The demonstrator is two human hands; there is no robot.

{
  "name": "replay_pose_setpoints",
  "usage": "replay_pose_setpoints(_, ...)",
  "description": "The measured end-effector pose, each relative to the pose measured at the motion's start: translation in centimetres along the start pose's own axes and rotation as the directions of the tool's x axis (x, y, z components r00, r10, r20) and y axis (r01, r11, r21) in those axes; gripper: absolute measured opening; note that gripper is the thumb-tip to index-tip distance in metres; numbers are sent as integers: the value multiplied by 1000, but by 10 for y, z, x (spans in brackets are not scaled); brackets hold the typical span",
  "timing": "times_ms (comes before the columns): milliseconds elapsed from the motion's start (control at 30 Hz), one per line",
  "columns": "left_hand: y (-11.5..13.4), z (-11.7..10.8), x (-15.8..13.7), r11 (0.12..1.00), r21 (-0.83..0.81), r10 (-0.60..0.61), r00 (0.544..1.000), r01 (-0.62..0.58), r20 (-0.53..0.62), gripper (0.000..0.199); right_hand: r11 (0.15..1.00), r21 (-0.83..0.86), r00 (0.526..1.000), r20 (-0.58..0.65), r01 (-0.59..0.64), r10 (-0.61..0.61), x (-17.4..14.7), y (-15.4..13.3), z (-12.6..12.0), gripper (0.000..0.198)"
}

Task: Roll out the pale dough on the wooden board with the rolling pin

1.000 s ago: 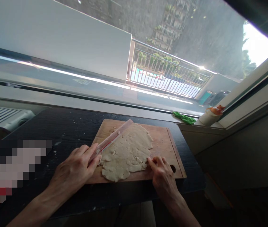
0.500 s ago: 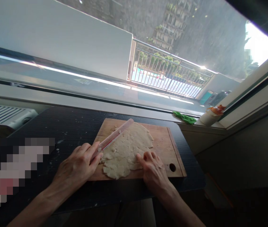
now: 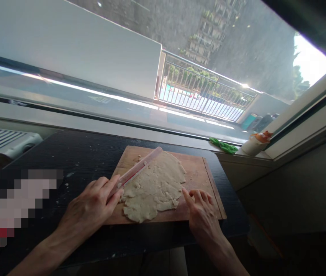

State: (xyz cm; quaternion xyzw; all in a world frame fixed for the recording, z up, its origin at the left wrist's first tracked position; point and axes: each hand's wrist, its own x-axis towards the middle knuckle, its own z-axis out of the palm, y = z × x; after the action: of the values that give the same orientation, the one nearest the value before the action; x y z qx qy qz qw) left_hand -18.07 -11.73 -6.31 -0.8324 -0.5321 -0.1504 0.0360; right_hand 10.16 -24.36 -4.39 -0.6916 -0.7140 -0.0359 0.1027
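Flattened dough [image 3: 157, 182] with ragged edges lies on a wooden cutting board [image 3: 199, 172]. My left hand [image 3: 98, 197] is closed around the near end of a long, pale pink, translucent stick [image 3: 141, 165] with a red stripe. That stick slants away from me along the dough's left side, and bits of dough cling to it. Beside the dough's right edge is my right hand [image 3: 203, 211], holding nothing. Its index finger points forward at the dough's rim while the other fingers bend loosely; whether the fingertip touches the dough I cannot tell.
Under the board is a dark table [image 3: 85, 153] with white specks. On the windowsill lie a green cloth-like bundle [image 3: 223, 146] and a white container with an orange top [image 3: 256, 143]. A ribbed white radiator [image 3: 7, 142] stands at the left. A pixelated patch covers the lower left.
My right hand has moved right, off the dough's lower right part to just beyond its edge. My left hand still holds the stick in nearly the same place.
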Motion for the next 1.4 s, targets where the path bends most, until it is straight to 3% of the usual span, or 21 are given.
replay_pose_setpoints(167,2,-3,-1,1000,-21,-21,1000,21,2,42,999,-22,999,37,30,-29,13,7,-1,47)
replay_pose_setpoints(267,3,-5,-1,999,-29,-28,1000,27,-4,41,1000,-1,999,39,31,-31,17,6,-3,51)
replay_pose_setpoints(633,2,-5,0,1000,-17,-15,1000,15,4,42,993,-2,992,39,119,-119,27,-18,-1,45)
replay_pose_setpoints(833,2,-6,-1,999,-29,-13,1000,13,4,43,985,83,979,129,151,-161,49,-16,-9,24)
replay_pose_setpoints(933,2,-4,-1,999,-30,-16,1000,16,-4,43,986,140,980,163,93,-116,60,-12,-11,21)
replay_pose_setpoints(1067,2,-4,-1,999,-34,-15,1000,15,9,43,998,65,975,220,9,-23,68,-18,-7,15)
replay_pose_setpoints(1400,2,-4,-1,999,-31,-18,1000,18,0,42,993,-113,964,265,22,9,84,-42,-11,16)
